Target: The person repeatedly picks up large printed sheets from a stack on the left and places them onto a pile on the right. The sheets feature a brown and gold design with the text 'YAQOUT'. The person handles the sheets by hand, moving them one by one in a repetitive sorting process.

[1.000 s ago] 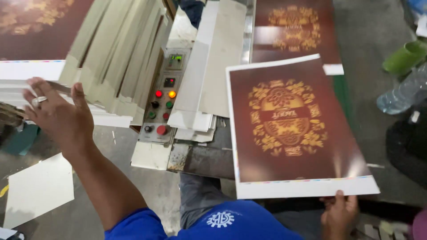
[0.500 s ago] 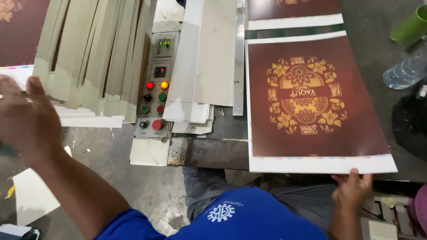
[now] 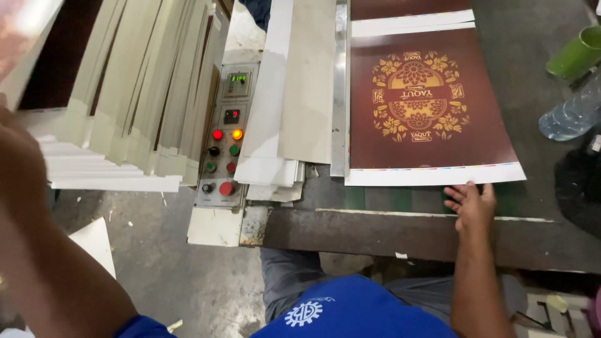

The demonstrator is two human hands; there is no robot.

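Observation:
A dark red printed sheet (image 3: pixel 432 106) with a gold ornament and a white border lies flat on the machine table (image 3: pixel 375 231). My right hand (image 3: pixel 469 203) rests just below the sheet's near white edge, fingers spread, fingertips at the border. My left hand (image 3: pixel 14 147) is a blur at the far left edge, next to a fanned stack of pale card sheets (image 3: pixel 125 125); its fingers cannot be made out. Another printed sheet (image 3: pixel 407 9) lies beyond the first.
A control panel (image 3: pixel 224 144) with red, orange and green buttons and small displays sits between the stack and a pile of grey-white strips (image 3: pixel 294 94). A metal guide rail (image 3: pixel 339 94) borders the sheet's left side. A green cup (image 3: pixel 579 53) and a clear plastic bottle (image 3: pixel 573 112) stand at right.
The printed sheet has slid away from me onto the table, and my right hand has gone from gripping its edge to lying open below it. My left hand swung left and lower.

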